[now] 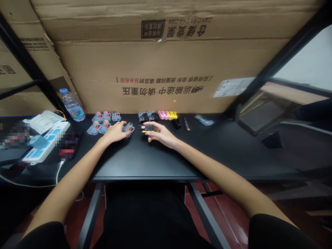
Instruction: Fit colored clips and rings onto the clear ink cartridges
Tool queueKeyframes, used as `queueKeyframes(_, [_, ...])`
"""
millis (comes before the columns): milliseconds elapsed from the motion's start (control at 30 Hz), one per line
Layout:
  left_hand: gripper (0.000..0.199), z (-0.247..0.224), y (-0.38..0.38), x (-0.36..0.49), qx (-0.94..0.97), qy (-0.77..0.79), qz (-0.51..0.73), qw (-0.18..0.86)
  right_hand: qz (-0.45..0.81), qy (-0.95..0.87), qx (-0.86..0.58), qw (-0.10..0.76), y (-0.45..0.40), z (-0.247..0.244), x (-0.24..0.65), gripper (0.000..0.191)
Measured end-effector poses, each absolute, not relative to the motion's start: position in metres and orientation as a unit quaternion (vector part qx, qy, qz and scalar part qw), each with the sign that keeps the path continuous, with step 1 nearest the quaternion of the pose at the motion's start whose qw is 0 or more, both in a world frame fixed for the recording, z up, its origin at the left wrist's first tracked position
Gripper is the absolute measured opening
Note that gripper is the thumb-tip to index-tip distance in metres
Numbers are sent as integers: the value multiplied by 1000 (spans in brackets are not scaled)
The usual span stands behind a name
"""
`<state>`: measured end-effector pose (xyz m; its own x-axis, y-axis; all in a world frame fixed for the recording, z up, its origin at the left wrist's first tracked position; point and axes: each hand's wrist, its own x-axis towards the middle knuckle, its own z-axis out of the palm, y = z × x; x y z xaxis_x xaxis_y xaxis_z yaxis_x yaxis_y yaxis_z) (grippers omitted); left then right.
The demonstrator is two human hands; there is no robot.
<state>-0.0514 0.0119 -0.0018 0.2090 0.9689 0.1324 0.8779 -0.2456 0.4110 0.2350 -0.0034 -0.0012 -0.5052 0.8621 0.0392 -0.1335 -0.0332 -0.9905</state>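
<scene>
A big sheet of brown cardboard [155, 65] with printed characters leans behind a black table [145, 166], and a black metal frame [290, 58] rises at the table's right end. Past the frame, to the right of the table, stands a lower wooden table [293, 93]. Under the table lies a dark red floor [223, 207].

On the table's left end sit a white power strip [45, 141], white packets [44, 121] and a plastic water bottle [74, 107] with a blue cap. Blurred objects lie beside the strip. Toward the table's back edge, left of centre, lies a group of clear plastic cases [97, 128]. Right of centre stand pink clips [163, 115], yellow clips [172, 115], a small screwdriver [186, 123] and a clear plastic strip [204, 120].

Near the table's middle, the left hand [114, 133] reaches forward, its fingers close together and curled over a clear case [128, 129], fingertips on it. The right hand [160, 134] lies just beside it, fingers slightly spread and curved above a small black piece [145, 128] with a yellow mark. The fingers seem to touch that piece, though the view is too small to say whether they pinch it.
</scene>
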Motion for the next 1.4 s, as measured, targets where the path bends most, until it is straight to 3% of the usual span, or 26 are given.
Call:
queueKeyframes(267, [46, 7, 16, -59, 747, 605, 170, 217, 642, -598, -317, 361, -4, -3, 235, 46])
queueKeyframes(400, [33, 8, 15, -60, 754, 598, 180, 205, 591, -634, -336, 369, -3, -6, 236, 43])
queueKeyframes(600, [41, 4, 11, -47, 715, 523, 308, 346, 545, -653, -339, 403, 4, -14, 236, 54])
queueKeyframes(800, [47, -3, 6, -28, 671, 442, 367, 468, 514, -669, -352, 405, 12, -19, 238, 47])
queueKeyframes(1067, [54, -10, 1, -17, 667, 387, 361, 525, 536, -639, -352, 425, 9, -16, 237, 52])
queueKeyframes(1400, [50, -10, -3, -13, 703, 369, 339, 504, 600, -583, -334, 434, 5, -15, 233, 51])
